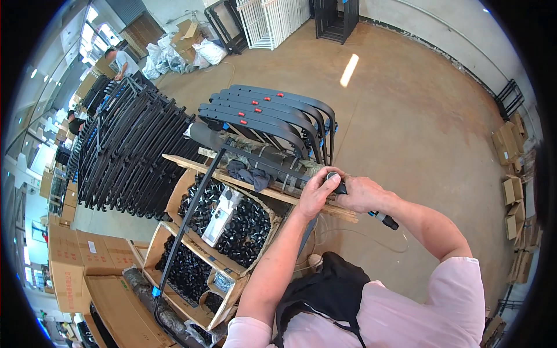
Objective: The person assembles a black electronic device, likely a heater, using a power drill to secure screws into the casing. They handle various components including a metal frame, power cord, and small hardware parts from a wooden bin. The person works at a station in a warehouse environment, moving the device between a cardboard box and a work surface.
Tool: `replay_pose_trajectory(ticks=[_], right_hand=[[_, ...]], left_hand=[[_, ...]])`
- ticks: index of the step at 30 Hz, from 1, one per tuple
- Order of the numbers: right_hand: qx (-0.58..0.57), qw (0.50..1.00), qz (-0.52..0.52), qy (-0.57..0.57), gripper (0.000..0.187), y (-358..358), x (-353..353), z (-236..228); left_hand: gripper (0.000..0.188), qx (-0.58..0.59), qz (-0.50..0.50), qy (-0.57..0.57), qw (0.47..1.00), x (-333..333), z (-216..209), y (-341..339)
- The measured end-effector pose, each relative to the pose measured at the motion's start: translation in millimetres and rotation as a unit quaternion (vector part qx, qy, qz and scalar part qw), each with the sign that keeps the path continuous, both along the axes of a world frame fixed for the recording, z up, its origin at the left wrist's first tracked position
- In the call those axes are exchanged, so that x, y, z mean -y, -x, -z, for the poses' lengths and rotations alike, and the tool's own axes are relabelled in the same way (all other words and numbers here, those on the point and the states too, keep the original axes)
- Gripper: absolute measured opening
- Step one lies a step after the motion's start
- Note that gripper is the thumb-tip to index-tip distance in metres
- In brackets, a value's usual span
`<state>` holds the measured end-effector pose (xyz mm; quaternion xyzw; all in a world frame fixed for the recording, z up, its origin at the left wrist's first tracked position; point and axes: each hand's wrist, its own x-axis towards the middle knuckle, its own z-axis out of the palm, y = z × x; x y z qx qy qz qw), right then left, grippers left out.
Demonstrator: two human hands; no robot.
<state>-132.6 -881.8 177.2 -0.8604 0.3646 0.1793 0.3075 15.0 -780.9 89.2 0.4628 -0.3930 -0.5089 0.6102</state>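
Note:
My right hand (362, 194) is wrapped round the grip of a dark pistol-shaped power tool (387, 220), whose lower end sticks out below the palm. Close against it, my left hand (316, 194) is closed near the tool's round black head (333, 176); what its fingers grip is hidden. A black bent tube frame (200, 194) rests across the padded support (255, 156). One arm of it runs along the padding toward my hands, and the other slants down to the left, with a blue piece near its lower end. A dark cloth (248, 174) lies on the padding.
Wooden bins (238, 270) of small black parts stand at left, a white-silver box (222, 216) on top. Black frames with red pieces (267, 107) stand beyond the support. Stacked black frames (127, 151), cartons (78, 261) and a co-worker (123, 64) are further left. A thin hose (371, 239) trails on the floor.

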Motion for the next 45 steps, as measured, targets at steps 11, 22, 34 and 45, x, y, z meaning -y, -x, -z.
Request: replay_pose_trajectory(ticks=[11,22,34,45], right_hand=[[-0.004,0.996,0.078,-0.032,0.032,-21.6,-20.4,-12.0],[0.018,0.989,0.140,-0.043,0.026,-12.9,-18.0,13.0],[0.088,0.988,0.115,-0.047,0.028,-93.4,-59.1,-48.7],[0.104,0.989,-0.100,0.022,0.036,-379.6,-33.2,-47.5]], left_hand=[[0.034,0.012,0.002,0.021,1.000,5.8,10.2,-8.5],[0.035,-0.004,0.023,0.057,0.998,12.9,16.6,-8.7],[0.028,-0.100,-0.027,0.064,0.993,-19.5,-42.0,-80.8],[0.028,-0.032,-0.293,0.095,0.951,-34.7,-47.9,-335.9]])
